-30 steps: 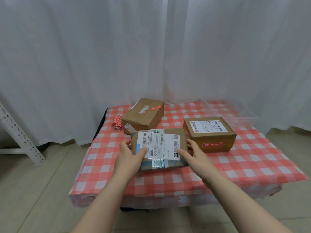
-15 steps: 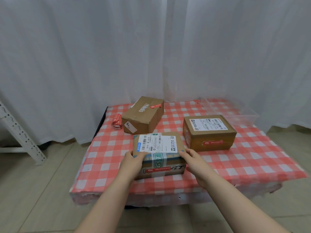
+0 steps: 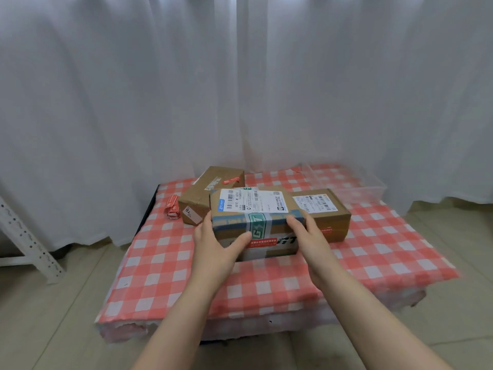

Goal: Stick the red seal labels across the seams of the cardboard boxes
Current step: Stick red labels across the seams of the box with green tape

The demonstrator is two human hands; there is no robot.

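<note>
At the bench (image 3: 373,249) we are gripping the middle box (image 3: 256,209), left hand (image 3: 213,244) and right hand (image 3: 306,233) curling round its ends. Its front seal (image 3: 262,243) already looks stuck, so next we are needing fresh labels (image 3: 173,209), lying far left.

A low table (image 3: 149,198) stands on a pale tiled floor (image 3: 53,316), spread with a red-and-white checked cloth (image 3: 266,284) that hangs over its near edge. On the cloth sits a brown box (image 3: 333,222) with a white shipping label on top. Behind it, at the back edge, is a clear plastic tub (image 3: 370,182). Left of it lies a back box (image 3: 213,182), angled, and farther left a roll of red labels (image 3: 173,209). A front box (image 3: 256,206) overlaps it; whether that one rests on the cloth I can't tell.
</note>
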